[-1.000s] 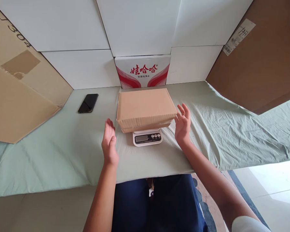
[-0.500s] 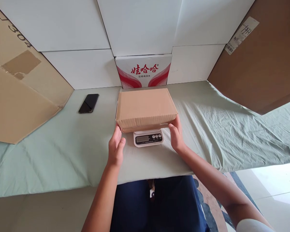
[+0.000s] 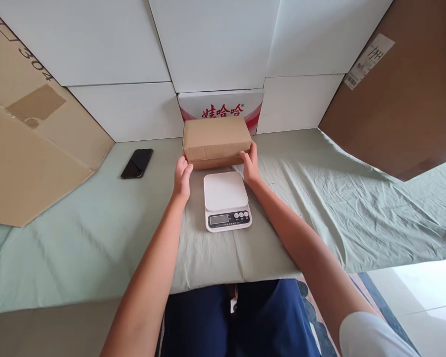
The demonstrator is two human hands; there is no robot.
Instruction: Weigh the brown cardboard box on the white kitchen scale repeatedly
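Both hands gripped a box (image 3: 216, 140) just behind the scale (image 3: 226, 200) on the worktop (image 3: 319, 198): the left hand (image 3: 182, 176) at its left end, the right hand (image 3: 250, 166) at its right. A phone (image 3: 137, 163) lay well left of the scale.

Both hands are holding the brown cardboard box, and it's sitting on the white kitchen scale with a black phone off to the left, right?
Not quite. The head view shows the cardboard box held by the left hand and right hand behind the scale, whose platform is bare. The phone does lie left.
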